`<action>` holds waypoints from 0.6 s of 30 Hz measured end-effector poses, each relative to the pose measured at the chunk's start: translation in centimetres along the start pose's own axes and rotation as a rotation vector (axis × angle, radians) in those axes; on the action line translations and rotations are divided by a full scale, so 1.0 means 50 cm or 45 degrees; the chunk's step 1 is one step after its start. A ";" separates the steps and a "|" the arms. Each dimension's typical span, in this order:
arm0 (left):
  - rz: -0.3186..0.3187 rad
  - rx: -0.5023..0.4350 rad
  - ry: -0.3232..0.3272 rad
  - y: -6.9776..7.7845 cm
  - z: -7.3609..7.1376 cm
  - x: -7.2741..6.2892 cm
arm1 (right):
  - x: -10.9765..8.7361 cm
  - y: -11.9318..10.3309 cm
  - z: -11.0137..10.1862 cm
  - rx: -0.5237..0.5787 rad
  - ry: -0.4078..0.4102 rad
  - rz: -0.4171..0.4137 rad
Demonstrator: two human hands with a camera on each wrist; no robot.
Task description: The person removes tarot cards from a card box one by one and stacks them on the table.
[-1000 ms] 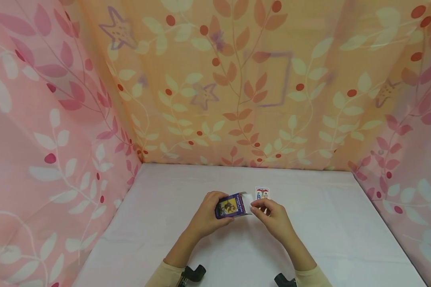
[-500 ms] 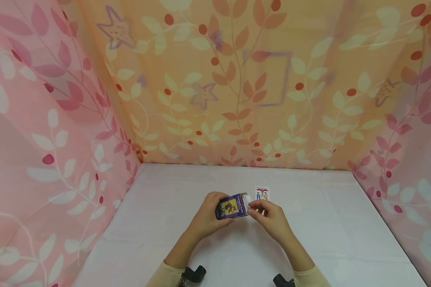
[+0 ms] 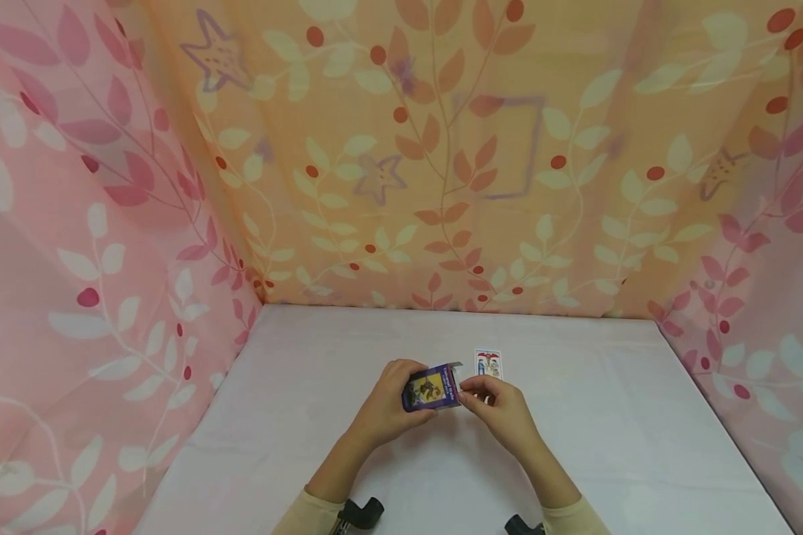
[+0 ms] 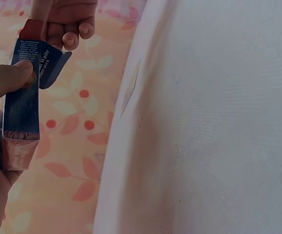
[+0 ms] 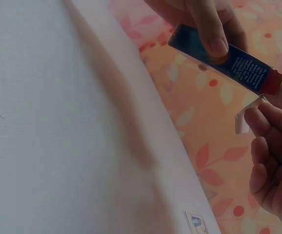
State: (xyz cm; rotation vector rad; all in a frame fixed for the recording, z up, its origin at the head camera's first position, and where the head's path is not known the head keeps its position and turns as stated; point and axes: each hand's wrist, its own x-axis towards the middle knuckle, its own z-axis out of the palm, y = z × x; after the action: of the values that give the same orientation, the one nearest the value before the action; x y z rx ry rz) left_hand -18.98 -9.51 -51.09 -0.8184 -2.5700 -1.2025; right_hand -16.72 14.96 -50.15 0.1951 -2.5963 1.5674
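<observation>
My left hand (image 3: pixel 387 401) grips a small purple tarot card box (image 3: pixel 430 388) with a yellow picture, raised off the table with its mouth to the right. In the left wrist view, the left thumb (image 4: pixel 9 82) presses the box's narrow blue side. A red end tab (image 4: pixel 32 29) sticks out, and a flap with lettering (image 4: pixel 54 68) hangs open. My right hand (image 3: pixel 502 412) is at the mouth, thumb and forefinger pinching around the flap edge, other fingers loosely curled. The pale inside of the flap (image 5: pixel 242 125) shows beside the right forefinger. The box's interior is hidden.
One picture card (image 3: pixel 488 362) lies face up on the white table (image 3: pixel 348 334), just beyond the right hand. Patterned cloth walls (image 3: pixel 442 245) stand behind and at both sides. Black wrist camera mounts (image 3: pixel 361 513) sit on both forearms.
The right fingers have moved left, up to the box mouth. The white piece that stuck out between box and fingers has shrunk from view. The left hand has barely moved.
</observation>
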 end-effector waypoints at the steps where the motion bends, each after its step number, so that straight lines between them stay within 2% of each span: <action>1: 0.002 0.000 -0.001 0.000 0.000 0.000 | 0.000 0.001 0.001 -0.002 0.000 0.003; 6: -0.004 0.005 -0.006 -0.003 0.004 -0.001 | 0.000 0.002 0.004 -0.030 0.011 0.023; 13: -0.015 0.013 -0.015 -0.006 0.006 0.002 | 0.000 -0.003 0.003 -0.059 0.034 -0.021; 18: -0.031 0.019 -0.026 -0.007 0.008 0.000 | -0.002 -0.003 -0.001 -0.094 0.024 -0.012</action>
State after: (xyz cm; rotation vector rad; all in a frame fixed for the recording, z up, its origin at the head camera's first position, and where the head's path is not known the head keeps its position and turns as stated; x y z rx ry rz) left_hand -19.14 -9.38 -51.58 -0.8030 -2.6092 -1.1867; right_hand -16.61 14.93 -49.99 0.1846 -2.6296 1.4599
